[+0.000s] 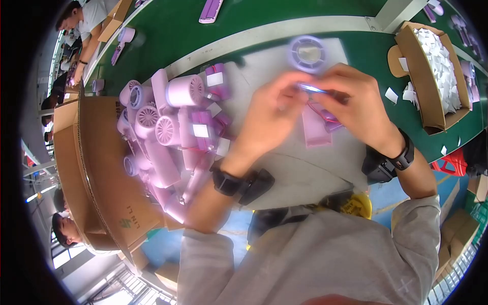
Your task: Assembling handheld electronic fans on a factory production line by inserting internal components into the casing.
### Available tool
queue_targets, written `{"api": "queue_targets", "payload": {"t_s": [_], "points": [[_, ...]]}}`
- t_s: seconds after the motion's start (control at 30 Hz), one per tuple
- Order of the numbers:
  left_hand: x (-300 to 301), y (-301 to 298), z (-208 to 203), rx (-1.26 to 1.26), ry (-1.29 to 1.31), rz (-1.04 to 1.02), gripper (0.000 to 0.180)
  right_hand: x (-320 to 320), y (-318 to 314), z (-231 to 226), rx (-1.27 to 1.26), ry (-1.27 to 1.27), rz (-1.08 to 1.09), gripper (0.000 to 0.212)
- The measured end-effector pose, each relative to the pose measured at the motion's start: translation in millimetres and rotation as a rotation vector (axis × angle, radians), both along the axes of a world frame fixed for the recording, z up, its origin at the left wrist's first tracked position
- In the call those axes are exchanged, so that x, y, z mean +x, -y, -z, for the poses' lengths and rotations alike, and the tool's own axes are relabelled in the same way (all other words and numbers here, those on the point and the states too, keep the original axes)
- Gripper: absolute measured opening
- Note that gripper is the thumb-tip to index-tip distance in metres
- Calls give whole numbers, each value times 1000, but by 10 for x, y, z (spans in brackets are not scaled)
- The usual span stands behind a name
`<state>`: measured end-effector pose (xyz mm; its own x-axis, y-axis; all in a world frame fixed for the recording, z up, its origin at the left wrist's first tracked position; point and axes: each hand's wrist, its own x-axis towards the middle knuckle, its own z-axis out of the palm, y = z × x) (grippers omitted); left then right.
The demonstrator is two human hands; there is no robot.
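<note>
My left hand [274,101] and my right hand [351,96] meet over the grey work mat [284,178], fingers bent and pinched together. A small shiny piece [312,88] glints between the fingertips; motion blur hides its kind. Just beyond them is a round lilac ring-shaped fan head [307,54] with spokes. Under the hands lies a lilac handle part [316,133] with red wires beside it. Whether the head and handle are joined is hidden by my hands.
Lilac handheld fan bodies [147,119] lie piled at the left, several bearing white labels. Beside them stands a large cardboard box [101,173]. A cardboard tray [450,119] of white paper slips sits at the right, with loose slips nearby. Another person [91,20] works at far left.
</note>
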<state>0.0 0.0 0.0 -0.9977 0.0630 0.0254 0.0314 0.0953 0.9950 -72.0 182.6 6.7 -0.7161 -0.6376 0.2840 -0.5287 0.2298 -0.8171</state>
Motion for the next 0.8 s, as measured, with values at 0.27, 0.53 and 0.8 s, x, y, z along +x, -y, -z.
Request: {"api": "queue_targets", "payload": {"t_s": [0.27, 0.53, 0.8], "points": [[-46, -83, -16, -97, -59, -82, 26, -134, -91, -103, 68, 138, 15, 15], [-95, -32, 36, -235, -32, -19, 26, -396, -212, -188, 157, 271, -106, 22], [-93, -59, 97, -222, -110, 21, 26, -1968, 55, 34, 553, -308, 447, 63]]}}
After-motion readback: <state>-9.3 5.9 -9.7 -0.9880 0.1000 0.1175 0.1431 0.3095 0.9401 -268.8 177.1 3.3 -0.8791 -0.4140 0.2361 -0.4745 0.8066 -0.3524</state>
